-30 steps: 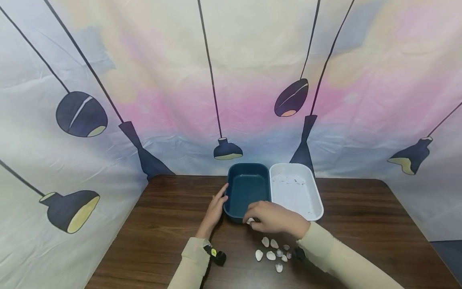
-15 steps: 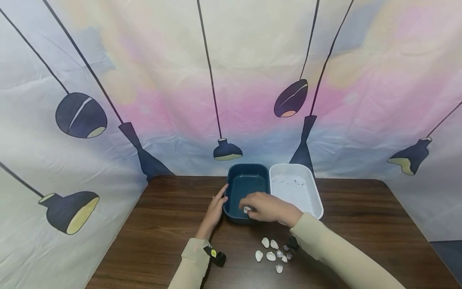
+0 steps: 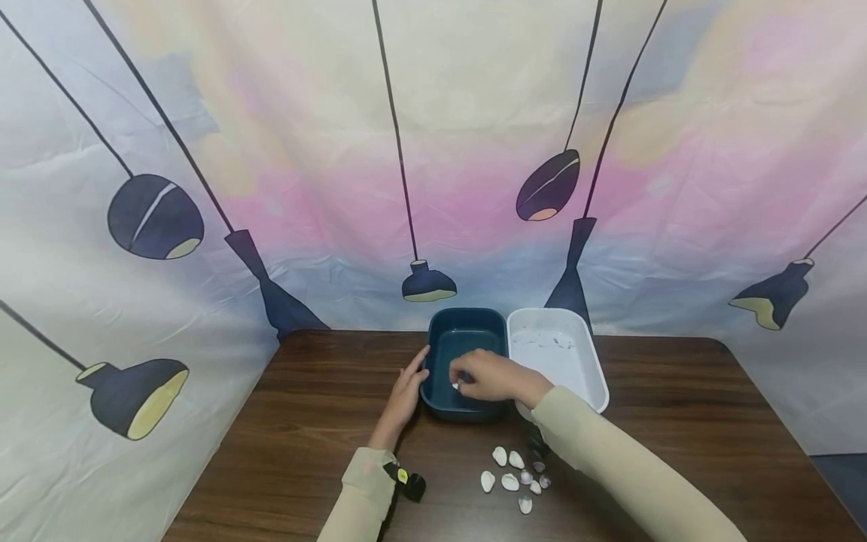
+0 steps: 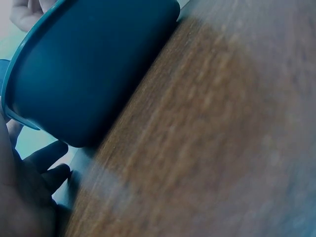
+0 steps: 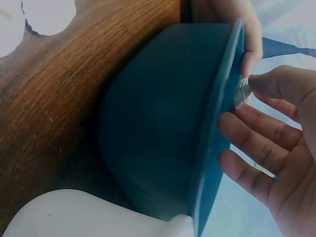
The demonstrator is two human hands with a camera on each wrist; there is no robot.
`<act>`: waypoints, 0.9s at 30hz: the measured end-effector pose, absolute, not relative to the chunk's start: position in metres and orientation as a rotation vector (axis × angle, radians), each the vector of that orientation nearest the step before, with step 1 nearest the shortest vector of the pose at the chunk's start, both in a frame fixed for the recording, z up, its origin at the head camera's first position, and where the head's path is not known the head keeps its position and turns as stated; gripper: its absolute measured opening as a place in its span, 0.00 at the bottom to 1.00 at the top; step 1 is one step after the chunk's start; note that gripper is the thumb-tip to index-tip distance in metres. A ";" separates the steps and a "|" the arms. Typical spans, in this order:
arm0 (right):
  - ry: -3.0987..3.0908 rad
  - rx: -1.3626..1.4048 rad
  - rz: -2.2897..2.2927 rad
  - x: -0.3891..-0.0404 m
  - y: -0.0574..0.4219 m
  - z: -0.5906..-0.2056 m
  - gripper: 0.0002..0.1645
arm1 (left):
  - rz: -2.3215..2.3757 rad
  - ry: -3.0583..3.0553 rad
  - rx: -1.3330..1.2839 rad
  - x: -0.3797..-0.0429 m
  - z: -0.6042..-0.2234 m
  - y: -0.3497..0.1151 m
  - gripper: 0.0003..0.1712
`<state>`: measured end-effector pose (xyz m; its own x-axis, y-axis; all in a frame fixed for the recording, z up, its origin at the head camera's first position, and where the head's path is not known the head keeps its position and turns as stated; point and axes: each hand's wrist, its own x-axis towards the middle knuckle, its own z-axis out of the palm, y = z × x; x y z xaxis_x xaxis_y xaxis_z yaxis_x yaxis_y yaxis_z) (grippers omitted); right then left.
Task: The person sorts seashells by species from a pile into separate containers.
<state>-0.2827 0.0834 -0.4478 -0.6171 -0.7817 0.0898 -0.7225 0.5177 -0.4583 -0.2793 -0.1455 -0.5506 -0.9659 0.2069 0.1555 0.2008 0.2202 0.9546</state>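
My right hand (image 3: 491, 375) is over the dark teal dish (image 3: 467, 412), pinching a small white seashell (image 5: 242, 93) between thumb and fingertips. In the right wrist view the shell sits right at the dish's rim. My left hand (image 3: 405, 391) rests along the dish's left side with its fingers extended against the wall. The left wrist view shows the dish's outer wall (image 4: 84, 64) with fingers (image 4: 47, 155) beside it. On the table in front of the dish lie several more shells (image 3: 510, 482), white and pale purple, in a loose group.
A white dish (image 3: 549, 361) stands against the teal one on its right, with small dark specks on its bottom. Both are near the back edge of the brown wooden table (image 3: 311, 406). A patterned cloth (image 3: 325, 188) with printed lamps hangs behind.
My right hand has moved from the teal dish's front edge, up and inward over the dish, with the shell still pinched. The left hand has stayed in place.
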 end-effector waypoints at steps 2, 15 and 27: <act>2.628 -1.289 -0.704 -0.286 0.082 -0.450 0.06 | 1.916 2.452 0.410 -0.279 -0.551 -0.146 0.31; 2.674 -1.179 -0.747 -0.310 0.079 -0.470 0.06 | 1.878 2.414 0.385 -0.280 -0.540 -0.147 0.30; 2.803 -1.035 -0.545 -0.317 0.063 -0.478 0.09 | 1.920 2.452 0.396 -0.279 -0.551 -0.146 0.30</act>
